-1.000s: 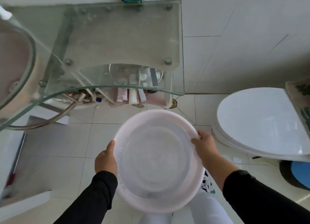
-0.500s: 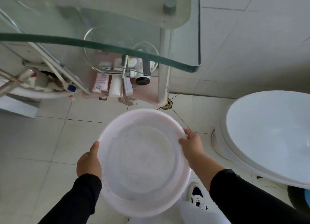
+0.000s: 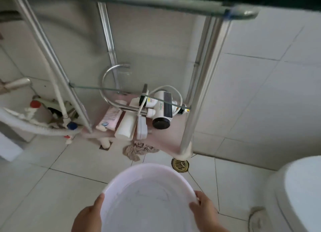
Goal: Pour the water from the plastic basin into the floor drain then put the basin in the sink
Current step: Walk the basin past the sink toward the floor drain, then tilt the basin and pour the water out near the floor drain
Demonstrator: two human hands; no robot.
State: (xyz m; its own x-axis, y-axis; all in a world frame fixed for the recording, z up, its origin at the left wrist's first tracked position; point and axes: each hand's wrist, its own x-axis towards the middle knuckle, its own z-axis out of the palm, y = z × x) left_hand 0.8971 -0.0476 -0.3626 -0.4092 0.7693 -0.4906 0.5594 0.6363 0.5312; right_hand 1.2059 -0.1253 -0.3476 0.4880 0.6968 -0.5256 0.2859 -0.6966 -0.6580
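Tiled floor, floor drain sitting at the basin's 1 o'clock. Left hand is clamping the basin rim at 9 o'clock, right hand at 3.

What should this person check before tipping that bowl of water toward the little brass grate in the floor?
1. Both hands hold the basin: ok, left hand and right hand grip opposite rims.
2. Water inside: ok, ripples show.
3. Floor drain uncovered: ok, grate is bare.
4. Basin's far rim near the drain: ok, just short of it, drain slightly to the right.
5. Rag clear of the pour: cannot tell, it lies close on the left.
6. Pouring begun: not yet.
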